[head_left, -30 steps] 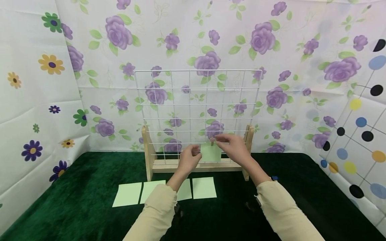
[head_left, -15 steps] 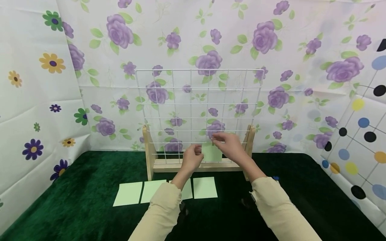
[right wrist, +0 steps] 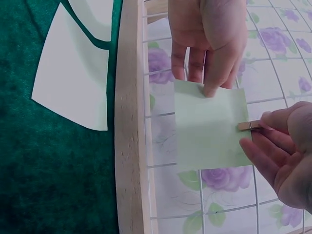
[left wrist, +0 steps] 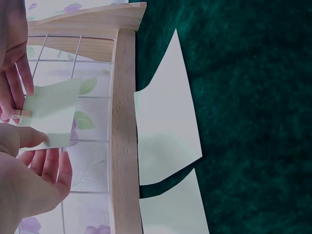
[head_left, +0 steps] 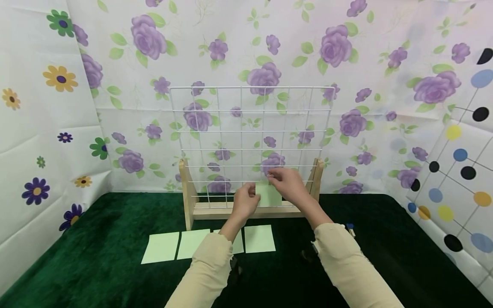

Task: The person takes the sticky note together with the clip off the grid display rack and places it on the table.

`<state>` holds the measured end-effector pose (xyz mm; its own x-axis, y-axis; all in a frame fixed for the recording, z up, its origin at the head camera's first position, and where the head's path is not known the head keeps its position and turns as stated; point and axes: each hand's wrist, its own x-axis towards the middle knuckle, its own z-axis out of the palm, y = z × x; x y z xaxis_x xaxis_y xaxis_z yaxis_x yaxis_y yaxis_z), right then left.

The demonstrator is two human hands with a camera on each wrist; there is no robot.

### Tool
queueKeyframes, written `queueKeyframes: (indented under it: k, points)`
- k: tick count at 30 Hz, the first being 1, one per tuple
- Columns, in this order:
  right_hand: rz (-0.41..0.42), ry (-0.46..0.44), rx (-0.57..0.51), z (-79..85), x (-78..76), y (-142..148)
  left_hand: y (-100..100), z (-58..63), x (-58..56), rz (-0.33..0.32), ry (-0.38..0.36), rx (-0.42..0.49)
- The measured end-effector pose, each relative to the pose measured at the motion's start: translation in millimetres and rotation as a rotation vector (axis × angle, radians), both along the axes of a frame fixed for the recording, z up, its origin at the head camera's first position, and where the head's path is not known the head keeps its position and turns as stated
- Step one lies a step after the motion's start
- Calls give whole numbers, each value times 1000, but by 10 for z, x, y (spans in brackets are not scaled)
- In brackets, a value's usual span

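Observation:
A pale green square of paper (head_left: 268, 196) stands against the lower part of a white wire grid (head_left: 241, 131). My left hand (head_left: 245, 202) pinches the paper's left edge, with the thumb in front and the fingers behind, as the right wrist view shows. At the top edge, my right hand (head_left: 289, 185) pinches a small wooden clothespin (right wrist: 249, 125) between thumb and fingers. In both wrist views the clothespin's jaws sit over the paper's edge. From the head view the fingers hide the clothespin.
Several pale green sheets (head_left: 259, 238) lie in a row on the dark green cloth (head_left: 96, 252), partly behind the left forearm. Wooden uprights (head_left: 187, 194) and a wooden base bar (head_left: 215, 212) hold the grid. Beside the right sleeve lies a small blue-and-white item (head_left: 350, 229).
My right hand has come slightly left and up to the paper's top edge. The clothespin, visible in the head view a second ago, is now behind the fingers. The left hand stays at the paper's edge.

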<state>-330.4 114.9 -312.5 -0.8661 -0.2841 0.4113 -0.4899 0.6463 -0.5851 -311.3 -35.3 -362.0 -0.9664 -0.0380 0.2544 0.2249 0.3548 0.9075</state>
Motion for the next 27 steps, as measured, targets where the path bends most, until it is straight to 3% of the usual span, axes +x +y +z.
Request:
queueKeyframes:
  k: [9, 27]
  points:
    - [-42, 6, 37, 6, -40, -25, 8, 5, -9, 34, -6, 20]
    - [-62, 118, 77, -5, -77, -33, 5, 9, -30, 32, -20, 30]
